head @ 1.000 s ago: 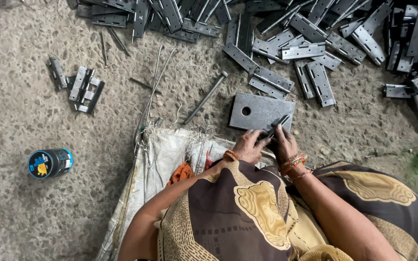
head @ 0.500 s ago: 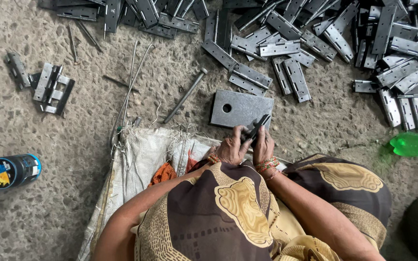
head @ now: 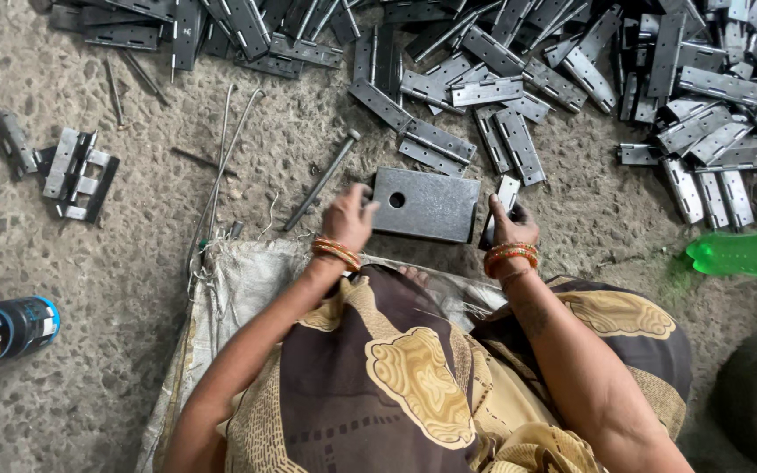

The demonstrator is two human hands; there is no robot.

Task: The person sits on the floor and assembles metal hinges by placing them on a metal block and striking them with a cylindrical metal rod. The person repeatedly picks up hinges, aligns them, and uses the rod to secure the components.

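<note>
Rough concrete floor (head: 133, 368) spreads underfoot, littered with metal hinges (head: 519, 79) along the top. Going across: her left hand (head: 346, 217) reaches forward, wrist bent, fingers curled loosely against the left edge of a grey steel block (head: 427, 204) lying flat before her. Her right hand (head: 508, 229), just beside the block's right edge, grips a small hinge (head: 505, 194) upright.
</note>
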